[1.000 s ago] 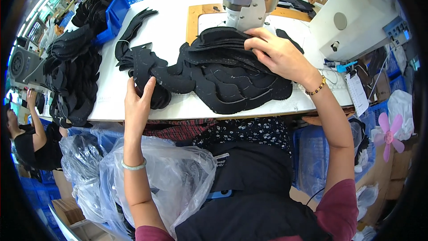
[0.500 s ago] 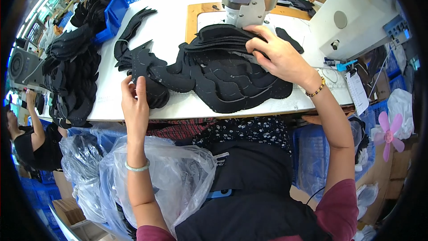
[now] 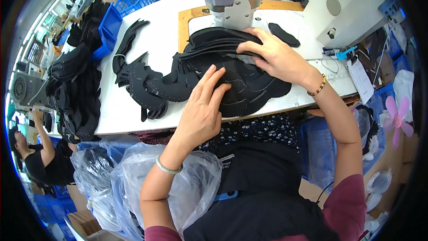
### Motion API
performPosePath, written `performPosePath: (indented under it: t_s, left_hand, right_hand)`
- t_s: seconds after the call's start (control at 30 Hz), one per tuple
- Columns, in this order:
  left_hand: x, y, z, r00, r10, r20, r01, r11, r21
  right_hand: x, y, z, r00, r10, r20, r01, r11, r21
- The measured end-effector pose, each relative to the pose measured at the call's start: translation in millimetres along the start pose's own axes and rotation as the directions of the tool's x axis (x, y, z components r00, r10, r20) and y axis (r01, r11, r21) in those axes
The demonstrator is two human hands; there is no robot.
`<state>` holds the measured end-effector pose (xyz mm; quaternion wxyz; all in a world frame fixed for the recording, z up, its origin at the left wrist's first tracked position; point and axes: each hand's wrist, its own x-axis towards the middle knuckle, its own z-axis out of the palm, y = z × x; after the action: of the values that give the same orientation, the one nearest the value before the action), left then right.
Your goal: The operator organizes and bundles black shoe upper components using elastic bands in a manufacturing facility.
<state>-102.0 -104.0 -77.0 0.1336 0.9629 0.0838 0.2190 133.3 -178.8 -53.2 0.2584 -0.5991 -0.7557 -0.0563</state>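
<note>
A heap of black padded fabric pieces (image 3: 236, 93) with pale stitching lies overlapped on the white sewing table (image 3: 116, 120). My left hand (image 3: 203, 111) rests on the heap, its fingers stretched out and slightly apart. Along the heap's far side runs a layered stack of black fabric pieces (image 3: 209, 42). My right hand (image 3: 281, 60) grips this stack's right end, with the fingers over it and the thumb below. More stitched black pieces (image 3: 145, 82) trail off to the left, joined to the heap. Just behind the stack stands the metal sewing machine head (image 3: 232, 2).
A single black piece (image 3: 284, 35) lies right of the machine. Bundled black pieces (image 3: 80, 93) hang over the table's left side near a blue bin (image 3: 109, 29). Clear plastic bags (image 3: 129, 174) crowd my left side. A pink fan (image 3: 397, 121) stands right; another person (image 3: 47, 160) is at far left.
My left hand has moved right, from the trailing pieces onto the heap. My right hand stays at the stack's end. The view has shifted a little, and the lone piece by the machine shows more fully.
</note>
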Motion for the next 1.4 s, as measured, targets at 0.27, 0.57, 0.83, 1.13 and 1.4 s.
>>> performPosePath:
  t_s: [0.27, 0.57, 0.83, 1.13, 1.4]
  left_hand:
    - [10, -8, -1, 0.994, 0.013, 0.106, -0.005, 0.997, -0.076]
    - [8, -21, 4, 0.995, 0.09, 0.033, -0.087, 0.993, -0.077]
    - [36, -8, -12, 0.991, 0.036, 0.13, -0.025, 0.996, -0.085]
    - [67, -6, 1, 0.994, -0.052, 0.097, 0.069, 0.982, -0.173]
    - [57, -5, 23, 0.992, -0.122, -0.024, 0.119, 0.988, -0.1]
  right_hand:
    - [-11, 0, -11, 0.979, 0.035, -0.201, -0.022, 0.998, 0.066]
    - [-46, -18, -62, 0.873, 0.106, -0.476, -0.033, 0.987, 0.159]
    - [-95, -15, -84, 0.712, 0.245, -0.658, -0.164, 0.969, 0.183]
    - [-118, -13, -81, 0.628, 0.382, -0.679, -0.27, 0.924, 0.27]
    - [-135, -11, -81, 0.593, 0.427, -0.683, -0.283, 0.904, 0.319]
